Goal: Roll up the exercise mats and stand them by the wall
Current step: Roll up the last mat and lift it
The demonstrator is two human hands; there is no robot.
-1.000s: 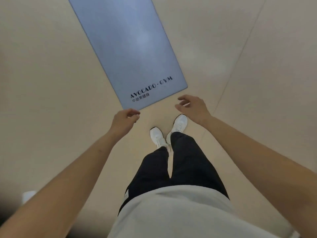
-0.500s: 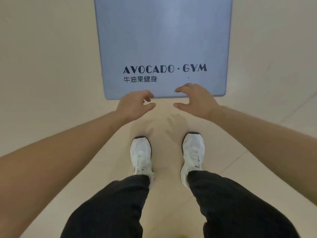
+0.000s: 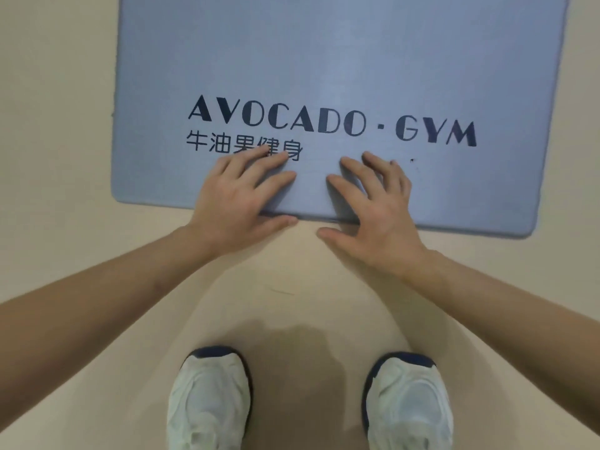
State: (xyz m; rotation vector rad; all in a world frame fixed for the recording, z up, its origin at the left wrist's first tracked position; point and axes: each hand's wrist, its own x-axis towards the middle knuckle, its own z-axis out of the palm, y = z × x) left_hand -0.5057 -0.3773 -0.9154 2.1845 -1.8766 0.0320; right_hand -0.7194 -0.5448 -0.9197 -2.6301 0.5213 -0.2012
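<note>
Both hands were down on the near end of the mat, spread wide and holding nothing. The left hand (image 3: 240, 196) lay with its fingers (image 3: 276, 159) straight and fanned over the surface, the tips covering part of the lower line of printed characters. The right hand (image 3: 381, 206) lay just beside it the same way, palm down. Each thumb reached along the mat's near edge on the floor side; I could not tell whether either was tucked under the edge. The exercise mat (image 3: 324, 53) itself was blue-grey and lay flat and unrolled on the floor (image 3: 58, 157). It filled the upper part of the frame and ran out past the top. Its short near edge crossed the middle of the frame, sitting a little lower toward the right, with a rounded corner showing at each end. Dark lettering (image 3: 331, 120) across it read "AVOCADO · GYM" above a shorter row of Chinese characters, and a small dark speck sat on the mat just right of the right hand. Bare forearms ran back from the hands to the lower corners of the frame. Between them, at the bottom, the left shoe (image 3: 207, 401) and right shoe (image 3: 409, 404), both white with dark toes, stood apart on the pale beige floor, well short of the mat, with a soft shadow between them.
</note>
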